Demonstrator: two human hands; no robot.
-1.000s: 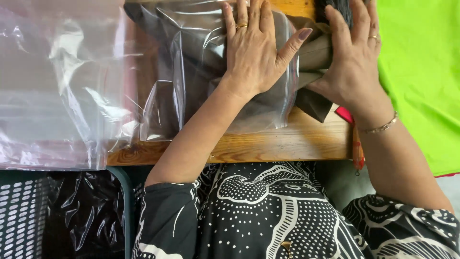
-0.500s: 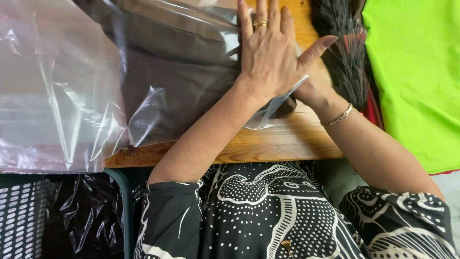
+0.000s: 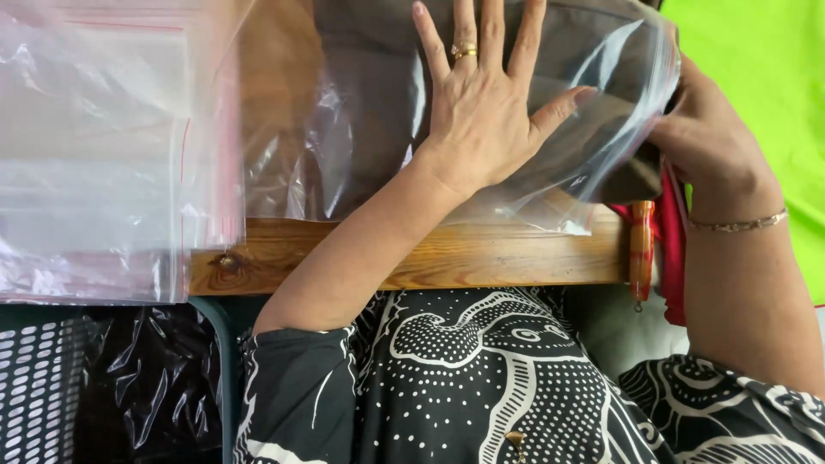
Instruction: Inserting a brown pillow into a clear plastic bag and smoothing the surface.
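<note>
At the far left lies a stack of empty clear bags (image 3: 103, 163), hanging over the near edge of the tabletop (image 3: 481, 258); below it, off the tabletop, a basket lined with black plastic (image 3: 129, 378). In the middle sits the clear zip bag (image 3: 361, 112) with the brown cloth (image 3: 387, 60) inside. Half a second ago the right hand was tucked under the left at the bag's mouth; now it has come out, and the cloth that stuck out a second ago lies almost wholly within the plastic — the stuffing looks about done, in my judgement. The left hand (image 3: 481, 112) rests flat on the bag, fingers spread wide, pressing it down. Right of it, the bag's mouth stands at the right edge, where the right hand (image 3: 709, 137) touches it; its fingers are hidden behind the plastic, so I cannot tell whether they pinch the rim. A wooden handle (image 3: 641, 245) lies near that wrist — beyond, a bright green cloth (image 3: 765, 77).
</note>
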